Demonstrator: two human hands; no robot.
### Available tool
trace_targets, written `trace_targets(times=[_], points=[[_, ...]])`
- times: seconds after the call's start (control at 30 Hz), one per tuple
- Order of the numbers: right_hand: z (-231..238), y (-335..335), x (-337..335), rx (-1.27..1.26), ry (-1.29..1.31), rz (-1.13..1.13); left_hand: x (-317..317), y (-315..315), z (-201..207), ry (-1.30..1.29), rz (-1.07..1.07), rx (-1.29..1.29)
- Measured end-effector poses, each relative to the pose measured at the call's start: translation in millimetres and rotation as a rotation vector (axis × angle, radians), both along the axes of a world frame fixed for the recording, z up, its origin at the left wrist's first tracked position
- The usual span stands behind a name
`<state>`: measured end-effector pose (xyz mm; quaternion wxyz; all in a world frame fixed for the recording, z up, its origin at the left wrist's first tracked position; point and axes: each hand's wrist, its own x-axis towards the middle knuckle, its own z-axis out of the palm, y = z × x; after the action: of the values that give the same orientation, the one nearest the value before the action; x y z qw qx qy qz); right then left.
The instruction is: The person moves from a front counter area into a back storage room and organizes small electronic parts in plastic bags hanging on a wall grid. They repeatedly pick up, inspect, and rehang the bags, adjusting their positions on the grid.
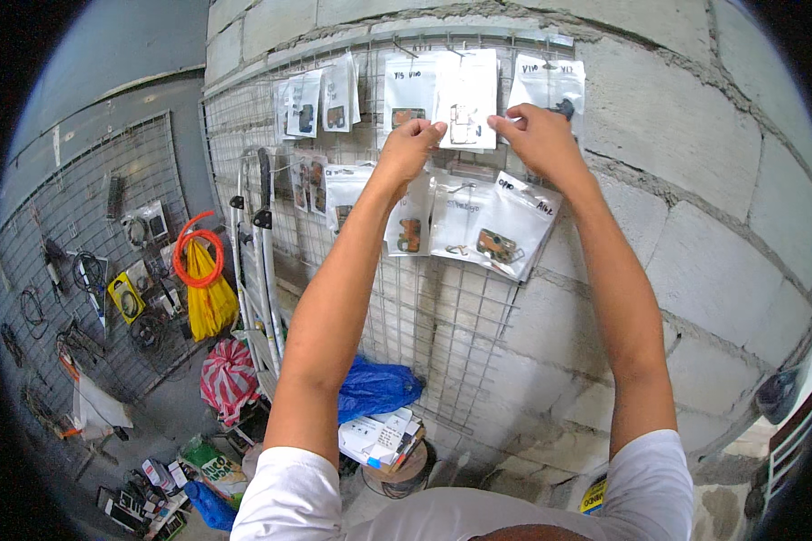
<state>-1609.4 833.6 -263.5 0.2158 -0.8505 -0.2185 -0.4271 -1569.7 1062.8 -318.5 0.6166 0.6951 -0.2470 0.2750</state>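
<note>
Both my arms reach up to a wire grid rack (442, 352) on a block wall. A white plastic pouch with a clear window (467, 90) hangs from a hook in the top row. My left hand (411, 149) pinches its lower left edge between thumb and finger. On the opposite edge, my right hand (543, 142) has its fingertips closed at the lower right side. Small flat parts show through the window. Beside my left hand hangs another labelled pouch (410, 81); a further pouch (550, 77) hangs partly behind my right hand.
Below hang more pouches, one tilted pouch (514, 225) among them. A folded ladder (260, 243) leans left of the rack. An orange coiled hose (189, 257) and yellow bag (209, 302) hang farther left. Blue plastic (379, 389) and papers (379, 437) lie low, near a spool (406, 473).
</note>
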Motion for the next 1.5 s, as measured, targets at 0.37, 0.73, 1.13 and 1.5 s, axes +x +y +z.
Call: trace_targets(times=[0.37,0.73,1.13,1.5], points=[[40.5,27.0,-29.9,0.459,0.482,0.838,2.4,1.7,-6.9,0.034,-0.136,-0.161],[63.4,21.7,-35.8,0.519,0.449,0.842,6.7,9.2,-3.3,-0.072,-0.021,-0.111],[60.6,4.2,-27.0,0.474,0.493,0.79,-1.8,6.3,-3.1,-0.07,0.09,-0.144],[60.3,9.7,-38.9,0.499,0.414,0.975,13.2,-12.1,41.2,-0.036,-0.026,-0.12]])
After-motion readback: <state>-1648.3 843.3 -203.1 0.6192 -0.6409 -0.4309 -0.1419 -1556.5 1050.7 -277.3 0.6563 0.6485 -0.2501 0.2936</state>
